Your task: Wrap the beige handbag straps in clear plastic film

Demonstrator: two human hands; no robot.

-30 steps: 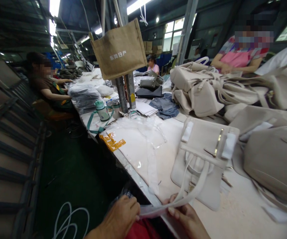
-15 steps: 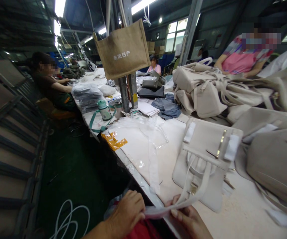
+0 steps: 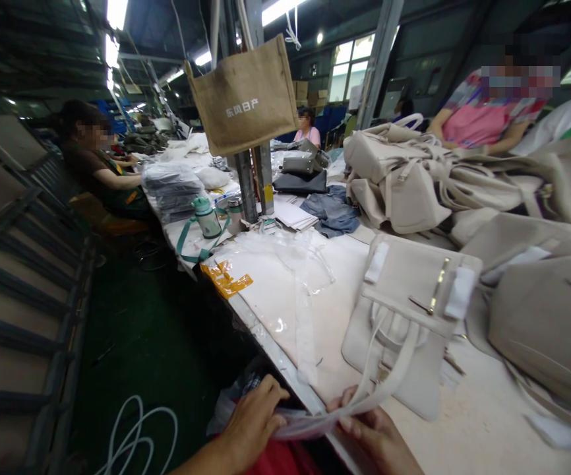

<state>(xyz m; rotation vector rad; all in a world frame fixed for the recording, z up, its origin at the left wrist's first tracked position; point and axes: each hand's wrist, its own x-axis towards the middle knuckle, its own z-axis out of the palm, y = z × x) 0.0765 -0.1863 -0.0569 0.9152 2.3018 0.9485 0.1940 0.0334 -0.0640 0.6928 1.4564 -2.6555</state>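
A beige handbag [image 3: 421, 277] lies on the worktable, its handle strap [image 3: 389, 389] reaching toward me over the table edge. My right hand [image 3: 372, 429] pinches this strap between thumb and fingers near the front edge. Translucent plastic film [image 3: 300, 425] runs from the strap leftward, past the table edge and over my lap. My left hand [image 3: 256, 419] has its fingers curled on that film; the fingertips are partly hidden. White wrapping covers both sides of the bag's upper part, and a gold zip shows between them.
More beige bags [image 3: 394, 178] are heaped at the right. Clear plastic sheeting [image 3: 280, 264] lies on the worktable [image 3: 335, 316]. A green bottle [image 3: 206, 218] stands near a post holding a brown bag [image 3: 246, 99]. A metal rack [image 3: 23, 297] is at left; co-workers sit around.
My left hand has shifted slightly left, its fingers loosening a little, and more film shows around it. My right hand stays on the strap. The co-worker at left has moved their arms.
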